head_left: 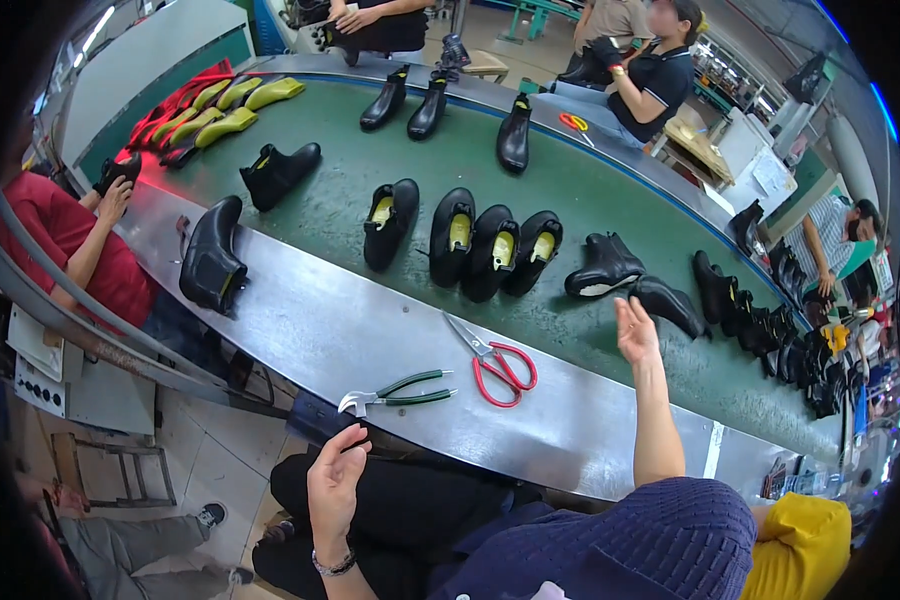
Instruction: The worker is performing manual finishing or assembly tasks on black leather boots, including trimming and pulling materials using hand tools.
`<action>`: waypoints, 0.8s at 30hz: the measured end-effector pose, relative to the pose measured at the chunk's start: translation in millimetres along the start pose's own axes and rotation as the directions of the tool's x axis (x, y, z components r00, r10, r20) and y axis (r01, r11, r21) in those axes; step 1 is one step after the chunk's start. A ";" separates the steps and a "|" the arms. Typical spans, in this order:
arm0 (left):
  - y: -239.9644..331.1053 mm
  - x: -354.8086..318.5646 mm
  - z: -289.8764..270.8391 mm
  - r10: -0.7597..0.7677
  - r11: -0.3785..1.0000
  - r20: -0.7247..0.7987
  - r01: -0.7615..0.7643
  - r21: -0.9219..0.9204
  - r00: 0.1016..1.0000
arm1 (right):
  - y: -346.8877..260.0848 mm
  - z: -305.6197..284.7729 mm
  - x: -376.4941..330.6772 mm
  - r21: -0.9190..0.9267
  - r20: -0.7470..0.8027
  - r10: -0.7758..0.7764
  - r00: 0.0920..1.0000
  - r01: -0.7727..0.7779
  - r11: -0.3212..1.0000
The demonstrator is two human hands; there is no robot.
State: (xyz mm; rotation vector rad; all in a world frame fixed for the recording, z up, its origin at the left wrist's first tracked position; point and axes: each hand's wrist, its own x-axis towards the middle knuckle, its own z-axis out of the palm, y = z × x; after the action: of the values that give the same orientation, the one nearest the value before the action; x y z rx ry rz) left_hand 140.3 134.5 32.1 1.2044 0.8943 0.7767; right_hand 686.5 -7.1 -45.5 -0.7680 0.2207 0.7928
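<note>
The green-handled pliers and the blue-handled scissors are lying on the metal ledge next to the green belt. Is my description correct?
Not fully: the scissors are red-handled, not blue-handled, as the head view shows. The green-handled pliers and the scissors do lie on the metal ledge next to the green belt.

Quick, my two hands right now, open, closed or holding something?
Left hand: open, fingers loosely curled, nothing visible in it, near the green-handled pliers.
Right hand: open, nothing visible in it, by a black boot; contact unclear.
</note>
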 end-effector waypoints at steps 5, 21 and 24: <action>-1.2 -9.0 -1.2 -0.048 0.997 -0.071 0.044 -0.058 0.996 | 94.8 116.2 -16.1 -0.879 0.267 -0.206 0.941 0.326 0.348; -2.0 -28.3 -7.6 -0.107 0.993 -0.115 0.100 -0.064 0.988 | 214.8 172.0 13.4 -0.863 0.504 -0.558 0.659 0.414 -0.289; -0.9 -27.1 -4.6 -0.087 0.996 -0.075 0.087 -0.002 0.993 | 226.6 191.4 31.1 -0.849 0.521 -0.554 0.650 0.459 -0.261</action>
State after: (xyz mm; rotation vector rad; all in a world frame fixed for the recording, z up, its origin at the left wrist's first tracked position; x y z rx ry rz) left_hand 124.0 112.6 35.0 1.1363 1.0027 0.7547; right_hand 528.3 245.8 -44.8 -2.1280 -0.7833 -0.1674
